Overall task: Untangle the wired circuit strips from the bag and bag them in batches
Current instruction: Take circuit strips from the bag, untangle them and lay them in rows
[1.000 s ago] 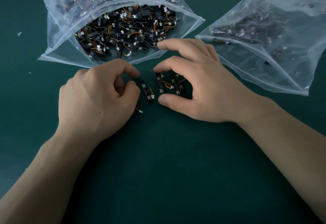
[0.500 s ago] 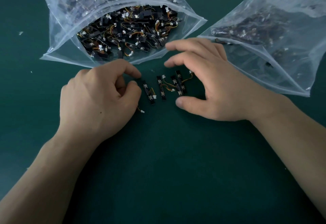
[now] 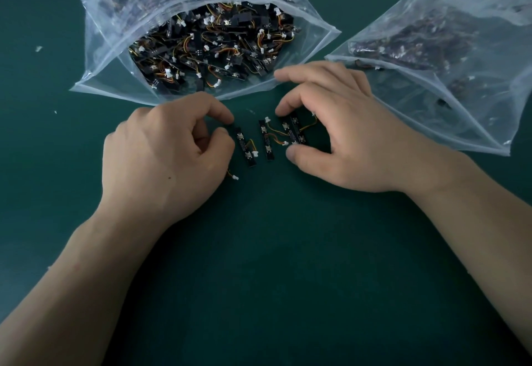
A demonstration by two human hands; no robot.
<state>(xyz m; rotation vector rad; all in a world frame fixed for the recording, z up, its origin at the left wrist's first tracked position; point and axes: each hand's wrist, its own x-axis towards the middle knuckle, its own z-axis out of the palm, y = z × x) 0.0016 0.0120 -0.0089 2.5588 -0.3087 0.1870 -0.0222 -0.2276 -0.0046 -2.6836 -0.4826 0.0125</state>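
Several black circuit strips with orange wires and white plugs lie on the green mat between my hands. My left hand (image 3: 167,158) is curled, and its index finger and thumb pinch the top end of the leftmost strip (image 3: 246,147). A short wire with a white plug (image 3: 234,177) pokes out from under that palm. A middle strip (image 3: 266,141) lies free. My right hand (image 3: 345,135) pinches a pair of strips (image 3: 296,134) lengthwise, index fingertip on the far end and thumb at the near end.
An open clear bag (image 3: 100,86) packed with tangled strips lies just beyond my hands, its mouth facing me. A second clear bag (image 3: 431,123) holding strips lies at the right, close to my right wrist. Small white scraps dot the mat at the left.
My right index finger and thumb have closed in on the right pair of strips. My left hand has hardly moved.
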